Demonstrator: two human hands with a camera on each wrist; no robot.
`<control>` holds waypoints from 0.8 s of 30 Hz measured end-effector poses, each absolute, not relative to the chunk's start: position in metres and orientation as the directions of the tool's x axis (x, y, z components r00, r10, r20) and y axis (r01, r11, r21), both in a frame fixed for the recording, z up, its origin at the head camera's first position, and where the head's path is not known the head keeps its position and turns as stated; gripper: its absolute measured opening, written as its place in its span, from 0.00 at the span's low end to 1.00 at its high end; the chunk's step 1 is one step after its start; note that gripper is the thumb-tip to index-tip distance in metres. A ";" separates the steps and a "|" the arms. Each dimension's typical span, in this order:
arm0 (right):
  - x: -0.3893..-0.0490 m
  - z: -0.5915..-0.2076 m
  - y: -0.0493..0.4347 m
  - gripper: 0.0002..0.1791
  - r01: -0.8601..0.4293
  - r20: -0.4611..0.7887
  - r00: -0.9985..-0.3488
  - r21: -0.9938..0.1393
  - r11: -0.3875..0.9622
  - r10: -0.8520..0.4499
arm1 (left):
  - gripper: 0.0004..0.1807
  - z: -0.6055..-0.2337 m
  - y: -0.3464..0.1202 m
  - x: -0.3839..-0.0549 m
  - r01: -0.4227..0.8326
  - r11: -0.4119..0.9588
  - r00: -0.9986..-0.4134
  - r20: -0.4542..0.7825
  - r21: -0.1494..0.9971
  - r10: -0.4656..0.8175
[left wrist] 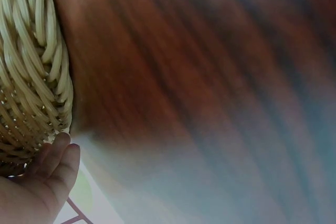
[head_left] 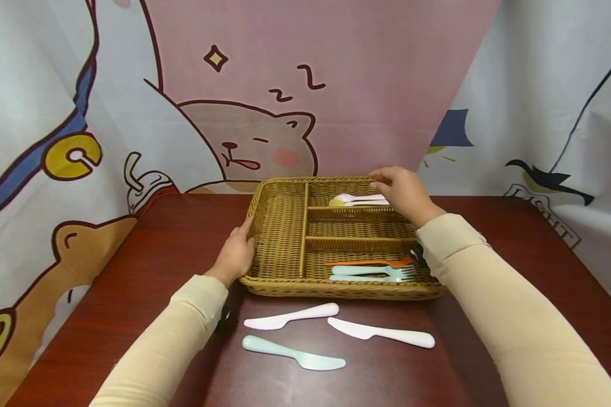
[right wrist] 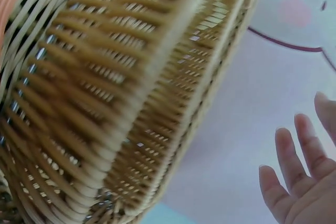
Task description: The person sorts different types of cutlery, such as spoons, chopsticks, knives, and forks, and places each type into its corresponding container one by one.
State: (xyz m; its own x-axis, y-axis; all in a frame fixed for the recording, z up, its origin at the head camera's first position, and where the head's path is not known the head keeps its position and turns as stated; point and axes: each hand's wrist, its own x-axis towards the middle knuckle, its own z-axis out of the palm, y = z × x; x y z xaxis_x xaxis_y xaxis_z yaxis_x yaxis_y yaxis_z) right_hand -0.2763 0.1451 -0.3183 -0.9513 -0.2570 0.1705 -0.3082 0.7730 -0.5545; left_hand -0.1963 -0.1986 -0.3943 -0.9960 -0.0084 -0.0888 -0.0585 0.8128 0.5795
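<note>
A wicker cutlery basket (head_left: 275, 232) with several compartments sits at the back of the table. At its left side, my left hand (head_left: 236, 251) touches the outer wall with fairly straight fingers; the left wrist view shows these fingers (left wrist: 67, 169) along the weave. Above the back right corner hovers my right hand (head_left: 404, 191), fingers spread and holding nothing in the right wrist view. Just left of it, a pink spoon (head_left: 345, 198) and a yellow-ended spoon (head_left: 338, 203) lie in the back compartment. The front compartment holds an orange utensil (head_left: 377, 263) and light blue forks (head_left: 361, 271).
Before the basket lie a pale pink knife (head_left: 292, 316), a white knife (head_left: 382, 332) and a mint knife (head_left: 295, 353) on the dark red table (head_left: 158, 254). A printed cartoon curtain (head_left: 387, 85) hangs behind and at both sides.
</note>
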 end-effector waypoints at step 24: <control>-0.213 -0.308 0.139 0.17 -0.412 0.354 -0.905 -0.591 0.694 -0.236 | 0.31 -0.394 -0.199 -0.197 -0.063 0.808 -0.994 -0.112 0.586 0.004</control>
State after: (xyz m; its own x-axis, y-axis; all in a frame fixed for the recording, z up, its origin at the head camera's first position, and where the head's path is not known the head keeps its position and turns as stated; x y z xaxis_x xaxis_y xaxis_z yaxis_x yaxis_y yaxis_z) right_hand -0.2135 0.1390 -0.3082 -0.9049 -0.2359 0.3543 -0.4121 0.6936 -0.5908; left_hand -0.1968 -0.1990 -0.3944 -0.9937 0.0040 -0.1121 -0.0628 0.8078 0.5862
